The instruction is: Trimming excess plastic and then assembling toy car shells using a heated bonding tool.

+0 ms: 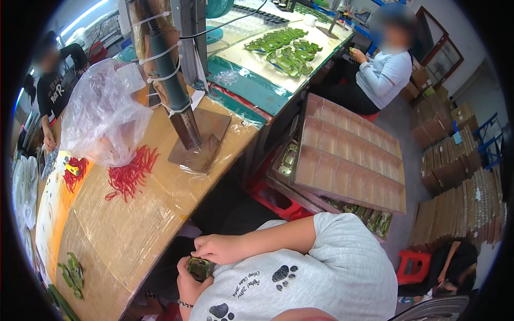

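Observation:
My left hand (pixel 188 283), with a dark bracelet at its wrist, is closed around a small squarish green camouflage frame (pixel 200 268) with a dark middle, which looks like a watch case. My right hand (pixel 215 249) reaches across my body, its fingers pinched at the frame's upper edge; whether they also hold a smaller part is hidden. Both hands are beside the table edge, close to my grey shirt. More green camouflage pieces (pixel 73 274) lie on the wooden table (pixel 128 241) to the left. Farther up the table is a heap of thin red strips (pixel 133 170).
A hand press (pixel 187 128) on a metal base stands on the table beside a clear plastic bag (pixel 104 117). To the right, stacked compartment trays (pixel 350 155) rest by a red stool (pixel 276 200). Co-workers sit at the far right (pixel 383 75) and far left (pixel 51 88).

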Motion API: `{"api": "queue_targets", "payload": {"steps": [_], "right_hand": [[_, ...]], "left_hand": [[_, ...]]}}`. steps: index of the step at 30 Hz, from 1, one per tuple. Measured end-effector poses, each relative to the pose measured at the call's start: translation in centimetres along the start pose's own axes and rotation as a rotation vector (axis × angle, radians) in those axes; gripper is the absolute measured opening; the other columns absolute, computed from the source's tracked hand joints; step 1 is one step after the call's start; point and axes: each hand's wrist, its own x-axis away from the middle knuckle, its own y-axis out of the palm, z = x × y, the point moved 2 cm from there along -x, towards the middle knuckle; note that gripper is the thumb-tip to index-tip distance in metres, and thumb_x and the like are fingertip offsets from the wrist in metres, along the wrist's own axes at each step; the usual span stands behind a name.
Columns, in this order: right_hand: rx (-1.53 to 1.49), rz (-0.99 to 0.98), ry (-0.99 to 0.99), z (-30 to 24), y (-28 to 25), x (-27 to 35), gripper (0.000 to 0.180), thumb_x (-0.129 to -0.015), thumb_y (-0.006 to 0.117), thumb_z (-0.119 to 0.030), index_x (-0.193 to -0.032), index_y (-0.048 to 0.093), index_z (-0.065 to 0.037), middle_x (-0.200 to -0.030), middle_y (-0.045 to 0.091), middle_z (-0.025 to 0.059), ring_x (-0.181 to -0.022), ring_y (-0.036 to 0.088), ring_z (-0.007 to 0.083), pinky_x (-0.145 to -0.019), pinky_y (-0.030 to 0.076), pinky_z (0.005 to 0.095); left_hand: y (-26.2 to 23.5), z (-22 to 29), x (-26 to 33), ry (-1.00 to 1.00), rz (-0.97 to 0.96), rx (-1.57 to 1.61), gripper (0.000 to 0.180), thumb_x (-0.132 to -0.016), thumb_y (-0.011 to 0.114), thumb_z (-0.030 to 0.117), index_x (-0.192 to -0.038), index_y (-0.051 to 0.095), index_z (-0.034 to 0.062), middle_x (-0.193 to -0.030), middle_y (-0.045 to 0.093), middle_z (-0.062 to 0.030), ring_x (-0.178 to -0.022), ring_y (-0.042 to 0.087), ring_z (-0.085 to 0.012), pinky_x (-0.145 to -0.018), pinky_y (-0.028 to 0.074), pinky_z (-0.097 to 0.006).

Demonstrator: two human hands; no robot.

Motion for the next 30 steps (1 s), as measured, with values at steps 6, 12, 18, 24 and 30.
{"api": "queue_targets", "payload": {"steps": [6, 12, 18, 24, 30], "right_hand": [[0.002, 0.145, -0.097, -1.9, -1.6, 0.8, 0.018, -0.094, 0.064, -0.008, -0.106, 0.071, 0.003, -0.094, 0.062, 0.0172, -0.086, 0.064, 0.0325, -0.077, 0.05, 0.0384], [0.016, 0.1, 0.131, -4.6, -4.1, 2.0, 0.015, -0.09, 0.069, -0.008, -0.102, 0.066, 0.0, -0.093, 0.065, 0.0118, -0.079, 0.067, 0.0196, -0.069, 0.054, 0.0325], [-0.129, 0.56, -0.124, -7.2, -6.1, 4.1, 0.018, -0.089, 0.067, 0.01, -0.102, 0.067, -0.002, -0.101, 0.071, 0.0118, -0.092, 0.072, 0.0194, -0.081, 0.058, 0.0295], [0.081, 0.655, -0.389, -7.1, -7.2, 6.5, 0.018, -0.09, 0.068, 0.011, -0.103, 0.064, 0.0, -0.113, 0.072, 0.0198, -0.103, 0.074, 0.0275, -0.083, 0.061, 0.0314], [0.159, 0.674, -0.395, -6.6, -7.9, 7.9, 0.018, -0.091, 0.065, 0.012, -0.105, 0.063, 0.0, -0.113, 0.071, 0.0218, -0.104, 0.073, 0.0301, -0.084, 0.062, 0.0343]], "left_hand": [[-1.1, 1.1, -1.2, 0.107, -0.039, -0.042, 0.08, -0.065, 0.084, 0.013, -0.132, 0.042, 0.0014, -0.103, 0.069, -0.0217, -0.092, 0.071, -0.0395, -0.081, 0.057, -0.043], [-2.1, 5.1, -2.9, 0.206, -0.183, -0.148, 0.071, -0.063, 0.087, 0.014, -0.124, 0.053, 0.0034, -0.102, 0.069, -0.0191, -0.092, 0.069, -0.0395, -0.081, 0.056, -0.043], [-0.8, 9.3, -5.8, 0.368, -0.229, 0.064, 0.074, -0.067, 0.089, 0.013, -0.128, 0.048, 0.003, -0.099, 0.069, -0.0155, -0.083, 0.071, -0.0275, -0.074, 0.057, -0.035], [1.8, 9.8, -7.4, 0.463, -0.286, 0.341, 0.077, -0.077, 0.084, 0.004, -0.132, 0.03, 0.0014, -0.113, 0.061, -0.0164, -0.094, 0.069, -0.0196, -0.078, 0.057, -0.032], [2.9, 10.7, -8.4, 0.469, -0.349, 0.368, 0.079, -0.077, 0.084, 0.003, -0.136, 0.032, 0.0022, -0.118, 0.061, -0.0149, -0.101, 0.067, -0.018, -0.084, 0.056, -0.031]]}}
